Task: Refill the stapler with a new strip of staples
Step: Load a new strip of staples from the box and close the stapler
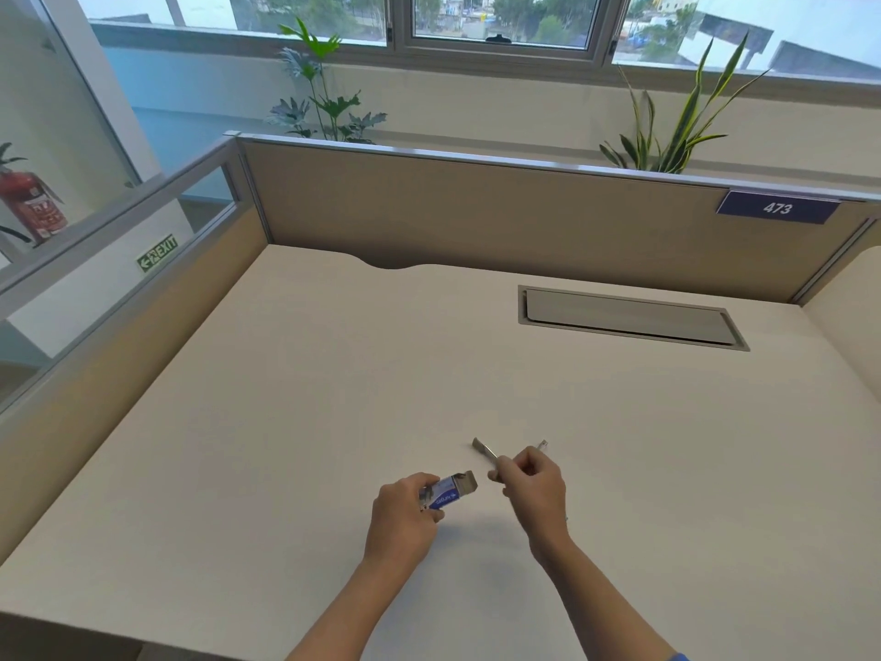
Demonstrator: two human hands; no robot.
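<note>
Forearms first, reaching in from the bottom edge over the pale desk. Grips a small blue staple box in the left hand, fingers curled round its near end, end flap standing open toward the right. Pinches a grey metal strip of staples between thumb and forefinger of the right hand, other fingers loosely curled; strip clear of the box, just beside its open mouth, free end slanting up and left above the desk. Cannot place the stapler for certain: only a small pale tip showing past the right knuckles, too small to name. Looks like the step of getting a fresh strip out of its box, loading not yet begun. Next, probably: put the box down, open the stapler's magazine, then lay the strip in legs down without snapping it. Farther back, a closed cable hatch and a partition plate reading 473.
</note>
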